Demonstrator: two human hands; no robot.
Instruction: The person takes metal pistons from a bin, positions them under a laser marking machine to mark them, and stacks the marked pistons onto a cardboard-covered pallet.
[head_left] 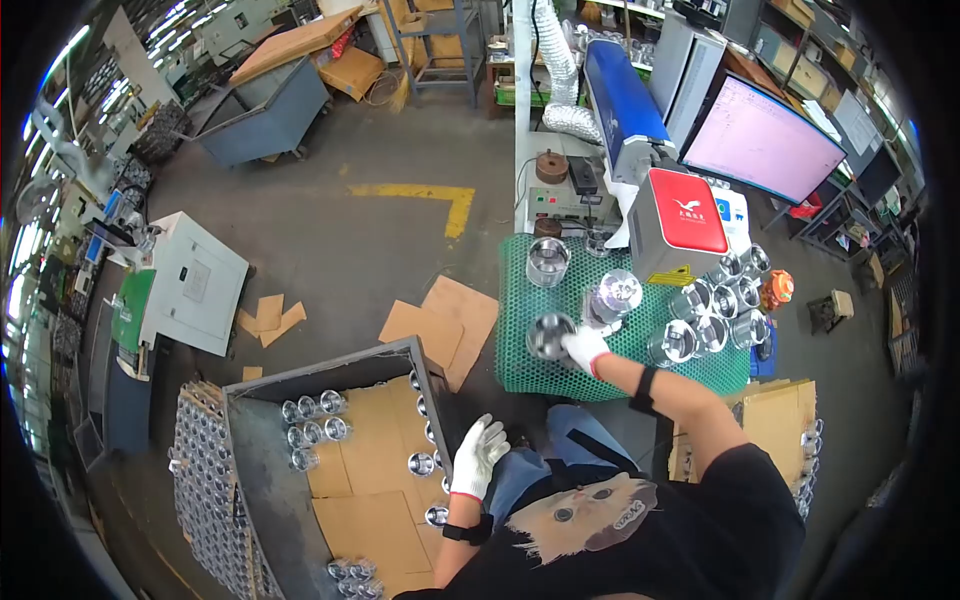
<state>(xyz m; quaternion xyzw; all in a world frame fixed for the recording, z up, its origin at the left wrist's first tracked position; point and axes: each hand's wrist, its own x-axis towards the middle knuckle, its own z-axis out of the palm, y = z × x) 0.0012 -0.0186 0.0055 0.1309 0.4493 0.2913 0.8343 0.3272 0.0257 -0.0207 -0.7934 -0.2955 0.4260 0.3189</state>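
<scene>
From my remote seat I am seeing the two hands working well apart. At four o'clock from the centre of my view, the gloved right hand [585, 350] is gripping the side of a shiny cup [549, 337], which is showing blurred above or on the green-matted counter [518, 345]; I cannot tell which. At six o'clock, the gloved left hand [480, 455] is hanging loosely open, fingers slightly bent, near the grey bin [320, 370], where more cups are standing on cardboard [370, 450] toward eight o'clock. A clear cup [548, 262] is standing at two o'clock, and a cluster of cups [710, 330] is sitting at three o'clock, below the red-topped box [690, 215].
</scene>
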